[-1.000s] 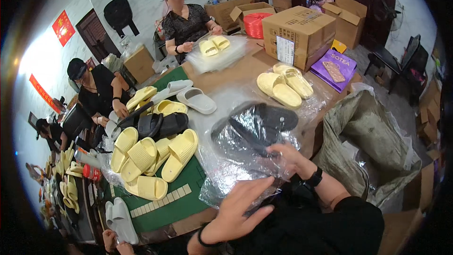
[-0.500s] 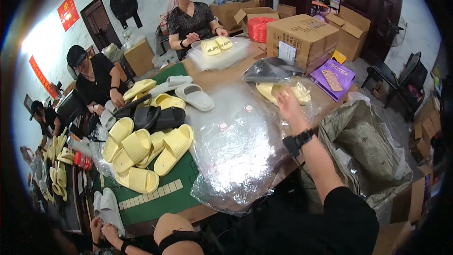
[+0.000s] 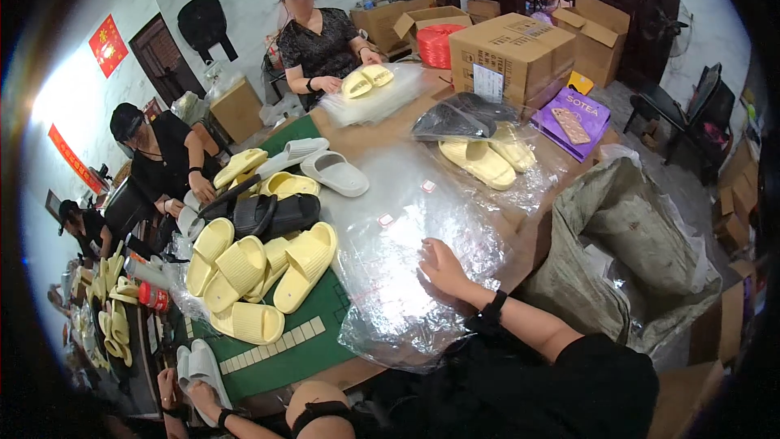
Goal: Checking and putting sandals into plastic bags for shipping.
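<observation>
My right hand (image 3: 445,268), with a black band on the wrist, is over a pile of clear plastic bags (image 3: 370,256) on the table. Its fingers are a little apart, fingertips at the top bag, and nothing shows in them. My left hand is not in view. Beyond my right hand, a pair of yellow slide slippers (image 3: 479,164) lies on clear plastic. Bagged black slippers (image 3: 455,118) lie just behind them. Left of the bags is a heap of loose slippers, with yellow slides (image 3: 305,268), black slides (image 3: 288,213) and grey slides (image 3: 337,173).
An open woven sack (image 3: 561,236) stands at the table's right edge. A cardboard box (image 3: 512,61), red twine (image 3: 443,45) and a purple bag (image 3: 573,126) are at the back right. Co-workers sit across and to the left; a co-worker's hands (image 3: 203,398) hold grey slippers (image 3: 201,370).
My right hand has moved back toward me, from the yellow slippers to the pile of clear bags. The co-worker across has lowered a hand to the bags beside their yellow slippers.
</observation>
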